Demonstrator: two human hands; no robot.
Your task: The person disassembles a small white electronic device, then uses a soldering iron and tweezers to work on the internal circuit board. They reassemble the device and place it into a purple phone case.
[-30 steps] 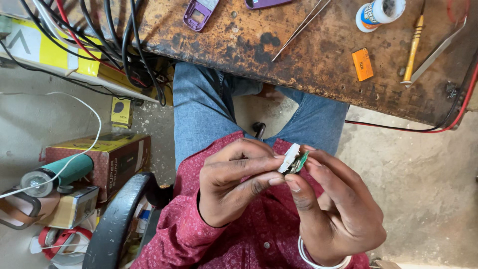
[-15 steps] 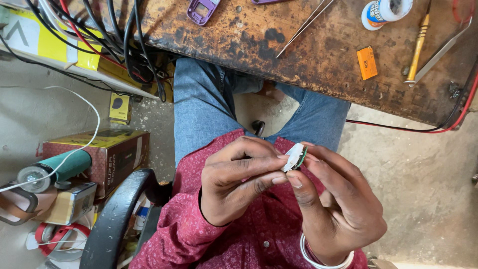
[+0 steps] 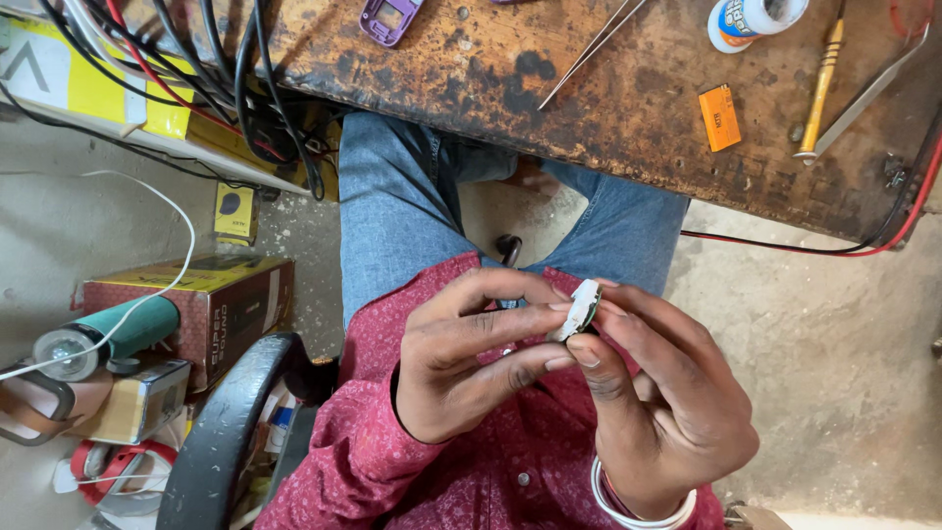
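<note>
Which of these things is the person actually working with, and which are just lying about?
In hand:
small white and green part, pinched between left hand and right hand

Lying about:
tweezers, orange block, yellow-handled tool, purple phone shell and tape roll on the wooden table
cardboard box and green torch on the floor

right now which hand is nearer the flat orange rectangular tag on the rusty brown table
Right. The right hand sits almost straight below the orange tag, while the left hand lies further off to its left; both pinch a small white-green part.
</note>
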